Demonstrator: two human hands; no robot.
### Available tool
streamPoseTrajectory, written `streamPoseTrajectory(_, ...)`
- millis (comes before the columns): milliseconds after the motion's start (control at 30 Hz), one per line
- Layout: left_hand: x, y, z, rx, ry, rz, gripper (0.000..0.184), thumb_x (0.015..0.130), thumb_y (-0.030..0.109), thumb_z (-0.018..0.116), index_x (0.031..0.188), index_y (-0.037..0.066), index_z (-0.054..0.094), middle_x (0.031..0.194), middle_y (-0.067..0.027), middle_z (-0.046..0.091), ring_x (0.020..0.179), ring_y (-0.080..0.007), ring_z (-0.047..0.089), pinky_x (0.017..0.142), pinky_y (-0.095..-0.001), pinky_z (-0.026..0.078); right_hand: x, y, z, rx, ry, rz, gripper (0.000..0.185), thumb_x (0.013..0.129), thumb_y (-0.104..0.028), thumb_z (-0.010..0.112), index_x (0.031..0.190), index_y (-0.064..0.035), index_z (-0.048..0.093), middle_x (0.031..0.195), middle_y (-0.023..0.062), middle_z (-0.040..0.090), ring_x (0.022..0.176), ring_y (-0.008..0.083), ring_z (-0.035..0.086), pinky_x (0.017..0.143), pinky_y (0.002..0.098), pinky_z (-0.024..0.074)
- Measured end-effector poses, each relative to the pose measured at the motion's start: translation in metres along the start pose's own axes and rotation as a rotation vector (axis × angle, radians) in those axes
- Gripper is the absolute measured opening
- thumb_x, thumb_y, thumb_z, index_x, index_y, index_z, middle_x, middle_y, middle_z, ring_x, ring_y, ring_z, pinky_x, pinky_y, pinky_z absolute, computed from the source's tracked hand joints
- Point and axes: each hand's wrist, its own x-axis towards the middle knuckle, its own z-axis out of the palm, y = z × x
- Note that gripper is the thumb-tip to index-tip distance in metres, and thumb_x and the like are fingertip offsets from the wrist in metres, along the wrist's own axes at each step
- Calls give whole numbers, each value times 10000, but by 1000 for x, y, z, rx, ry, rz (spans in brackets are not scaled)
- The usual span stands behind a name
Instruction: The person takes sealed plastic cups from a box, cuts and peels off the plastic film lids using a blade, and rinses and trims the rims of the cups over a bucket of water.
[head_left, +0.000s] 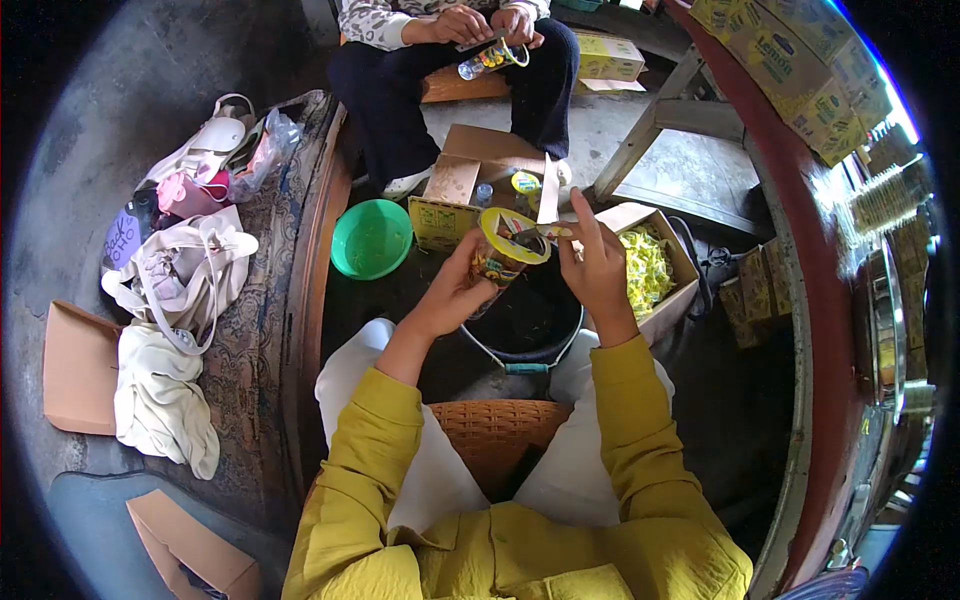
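Note:
My left hand point(462, 285) is wrapped round a printed plastic cup point(496, 262) with a yellow rim, tilted above a black bucket point(525, 325). My right hand point(597, 262) holds a knife-like tool point(545, 231), whose end lies over the cup's top. The index finger of that hand points up. Right of the bucket, a cardboard box point(678, 280) holds many yellow-green strips point(647, 268). Beyond the cup stands an open carton point(447, 222) with another yellow-rimmed cup point(525, 183) inside.
A green basin point(371, 239) sits left of the carton. Opposite, a seated person point(455, 90) holds a cup point(483, 62) in both hands. Bags point(185, 270) lie on the patterned bench point(262, 300) at left. A wooden frame point(640, 130) and stacked boxes point(790, 70) stand at right.

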Motion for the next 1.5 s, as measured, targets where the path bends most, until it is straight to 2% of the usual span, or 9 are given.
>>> streamPoseTrajectory(167, 2, 13, 19, 482, 20, 117, 733, 681, 81, 725, 1287, 19, 317, 1103, -89, 547, 1004, -153, 539, 856, -284, 442, 0, -3, 5, 42, -3, -3, 628, 656, 93, 617, 1251, -4, 441, 785, 102, 652, 731, 247, 639, 675, 326, 505)
streamPoseTrajectory(267, 5, 3, 17, 459, 10, 142, 676, 666, 100, 746, 1233, 22, 384, 1033, -63, 578, 953, -131, 556, 850, -271, 440, -3, -2, 7, 85, -10, -25, 653, 633, 86, 632, 1251, 5, 438, 792, 96, 654, 742, 243, 641, 692, 325, 506)
streamPoseTrajectory(567, -4, 12, 14, 4, -261, -226, 547, 697, 25, 693, 1173, 64, 426, 887, -50, 575, 742, -117, 582, 630, -249, 495, 1, -8, 3, 199, 18, -93, 574, 654, 66, 637, 1205, -5, 496, 773, 88, 648, 711, 236, 630, 630, 328, 507)
streamPoseTrajectory(767, -8, 8, 9, -234, -448, -390, 555, 672, 164, 678, 1152, 28, 437, 863, -76, 556, 646, -150, 564, 557, -272, 482, 0, -15, 3, 262, 22, -86, 560, 661, 62, 640, 1199, -6, 501, 773, 90, 646, 698, 236, 628, 625, 327, 502)
streamPoseTrajectory(967, -6, -2, 5, -253, -407, -438, 653, 674, 167, 675, 1235, 31, 371, 948, -93, 527, 770, -171, 564, 573, -308, 510, 0, -11, 4, 244, 45, -76, 553, 659, 60, 646, 1191, -20, 514, 765, 88, 643, 683, 238, 622, 611, 325, 496)
streamPoseTrajectory(1167, 0, 27, 19, -55, -276, -114, 656, 738, 38, 595, 1297, 77, 254, 1105, -87, 478, 971, -160, 514, 782, -333, 488, -3, 5, 6, 155, 63, -67, 573, 659, 87, 614, 1208, -32, 502, 731, 81, 625, 638, 239, 599, 593, 330, 485)
streamPoseTrajectory(1267, 8, 13, -4, 13, -282, -167, 774, 726, 63, 628, 1367, 52, 193, 1234, -130, 447, 1072, -240, 522, 861, -345, 468, -1, 8, 3, 121, 79, -70, 573, 664, 91, 604, 1212, -34, 497, 711, 82, 615, 626, 238, 592, 584, 331, 481)
streamPoseTrajectory(1367, 3, 10, -1, -163, -191, -171, 685, 723, 15, 654, 1300, 59, 288, 1172, -67, 465, 1064, -135, 472, 900, -280, 401, -2, 5, 3, 105, 46, -59, 555, 676, 87, 600, 1208, -37, 501, 705, 84, 614, 623, 240, 592, 580, 334, 481)
streamPoseTrajectory(1500, -1, 9, 10, 194, -66, -86, 701, 714, 49, 707, 1295, 51, 315, 1143, -49, 497, 1043, -126, 490, 872, -285, 427, -3, 4, 6, 106, 40, -53, 551, 682, 85, 598, 1209, -44, 502, 707, 90, 619, 621, 242, 592, 576, 340, 482)
